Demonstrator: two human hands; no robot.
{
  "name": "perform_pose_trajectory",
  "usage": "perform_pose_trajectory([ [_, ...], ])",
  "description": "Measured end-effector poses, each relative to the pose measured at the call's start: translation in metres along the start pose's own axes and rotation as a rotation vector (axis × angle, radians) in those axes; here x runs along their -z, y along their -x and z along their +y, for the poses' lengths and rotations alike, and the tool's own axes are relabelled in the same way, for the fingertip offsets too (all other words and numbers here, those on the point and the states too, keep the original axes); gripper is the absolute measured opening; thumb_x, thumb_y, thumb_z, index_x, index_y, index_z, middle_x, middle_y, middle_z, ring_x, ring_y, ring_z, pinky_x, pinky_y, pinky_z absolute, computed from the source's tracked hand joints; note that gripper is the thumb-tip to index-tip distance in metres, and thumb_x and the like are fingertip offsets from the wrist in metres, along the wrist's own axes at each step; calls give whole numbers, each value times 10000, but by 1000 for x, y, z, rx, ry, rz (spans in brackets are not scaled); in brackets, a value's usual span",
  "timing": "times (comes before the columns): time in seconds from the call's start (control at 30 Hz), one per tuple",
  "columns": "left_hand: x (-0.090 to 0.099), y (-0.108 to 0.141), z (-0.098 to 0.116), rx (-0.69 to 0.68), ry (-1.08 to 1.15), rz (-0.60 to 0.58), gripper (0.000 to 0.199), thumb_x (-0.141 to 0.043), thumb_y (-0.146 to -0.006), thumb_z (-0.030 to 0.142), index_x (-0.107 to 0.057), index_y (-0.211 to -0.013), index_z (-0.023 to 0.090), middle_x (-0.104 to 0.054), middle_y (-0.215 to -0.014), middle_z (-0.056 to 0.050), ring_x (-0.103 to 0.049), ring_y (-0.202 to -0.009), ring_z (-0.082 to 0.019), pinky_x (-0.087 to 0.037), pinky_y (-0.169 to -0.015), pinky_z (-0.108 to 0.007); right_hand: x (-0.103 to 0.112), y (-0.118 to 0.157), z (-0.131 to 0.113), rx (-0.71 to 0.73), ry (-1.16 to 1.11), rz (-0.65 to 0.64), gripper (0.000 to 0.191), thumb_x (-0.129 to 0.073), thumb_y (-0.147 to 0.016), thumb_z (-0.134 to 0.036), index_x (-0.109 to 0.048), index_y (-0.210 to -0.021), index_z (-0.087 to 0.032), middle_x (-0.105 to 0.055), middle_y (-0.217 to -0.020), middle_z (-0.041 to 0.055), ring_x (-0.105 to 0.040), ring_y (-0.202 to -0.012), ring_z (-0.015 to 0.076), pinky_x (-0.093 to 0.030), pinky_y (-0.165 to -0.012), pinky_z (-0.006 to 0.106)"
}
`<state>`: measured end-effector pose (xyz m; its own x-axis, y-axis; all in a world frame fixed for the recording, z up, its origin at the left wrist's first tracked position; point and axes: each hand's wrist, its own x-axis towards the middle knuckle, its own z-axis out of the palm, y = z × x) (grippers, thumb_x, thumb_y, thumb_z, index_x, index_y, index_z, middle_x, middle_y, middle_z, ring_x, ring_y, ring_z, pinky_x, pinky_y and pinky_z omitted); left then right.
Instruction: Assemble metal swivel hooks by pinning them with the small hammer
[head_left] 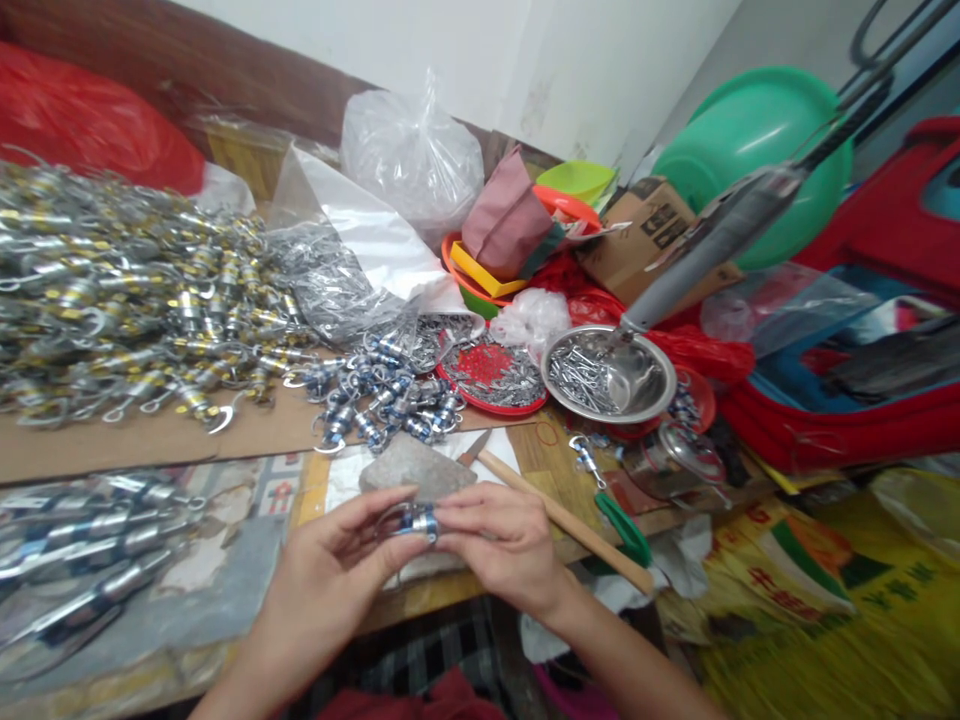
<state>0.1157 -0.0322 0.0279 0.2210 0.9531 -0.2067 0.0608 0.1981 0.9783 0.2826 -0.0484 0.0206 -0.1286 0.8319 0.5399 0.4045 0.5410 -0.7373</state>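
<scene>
A small blue-and-silver metal hook fitting (418, 522) is held between both hands above the table's front edge. My left hand (337, 565) pinches its left end with thumb and fingers, partly covering it. My right hand (504, 540) closes on its right end with fingertips and thumb. Just beyond the hands lies a flat grey stone block (412, 467) on white paper. A wooden-handled hammer or stick (570, 520) slants to the right of my right hand. Similar blue-and-silver fittings (386, 400) are heaped behind the block.
A large pile of yellow-and-silver hook fittings (150, 300) covers the left. Longer metal fittings (90, 560) lie at front left. A red tray (491, 372) and a steel bowl (607, 375) hold small metal pins. A grey-handled lever arm (690, 240) reaches in from upper right.
</scene>
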Motion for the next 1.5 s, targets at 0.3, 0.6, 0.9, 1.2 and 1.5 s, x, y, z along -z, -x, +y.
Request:
perform_pose_trajectory([
  [0.3,-9,1,-9,115,204,96,687,-750,-555,298,-452,-1168,207,-675,-769,0,-648,-788,-172,-517,-729,-239,35,-79,53,-302,825,-244,264,-414,-890,-216,-631,-1041,-221,-649,-1060,25,-590,-971,112,-444,-856,221],
  [0.6,-3,-5,-5,211,219,37,885,-777,-502,263,-330,-1263,203,-666,-686,9,-657,-703,-178,-515,-653,-248,25,-140,120,-448,1046,-435,211,-557,-713,-121,-682,-882,-128,-659,-955,167,-594,-950,265,-438,-810,334],
  [0.9,-3,-7,0,221,255,95,866,-771,-492,236,-357,-1252,250,-642,-646,51,-649,-644,-148,-490,-600,-220,53,-125,111,-391,812,-281,241,-471,-821,-176,-674,-949,-162,-656,-1007,88,-577,-967,187,-397,-873,278],
  [1.2,1,-11,-7,182,229,45,898,-769,-488,255,-329,-1270,229,-635,-647,39,-631,-621,-162,-480,-555,-240,20,-62,19,-269,130,-623,104,-580,-780,-187,-678,-773,-152,-653,-666,-14,-581,-602,84,-436,-563,170],
  [1.5,-1,-9,-6,164,307,16,874,-768,-505,234,-328,-1260,238,-618,-625,52,-641,-633,-176,-486,-579,-269,1,-46,14,216,140,-384,196,-463,-795,-110,-658,-776,-128,-686,-786,79,-627,-724,127,-499,-654,217],
])
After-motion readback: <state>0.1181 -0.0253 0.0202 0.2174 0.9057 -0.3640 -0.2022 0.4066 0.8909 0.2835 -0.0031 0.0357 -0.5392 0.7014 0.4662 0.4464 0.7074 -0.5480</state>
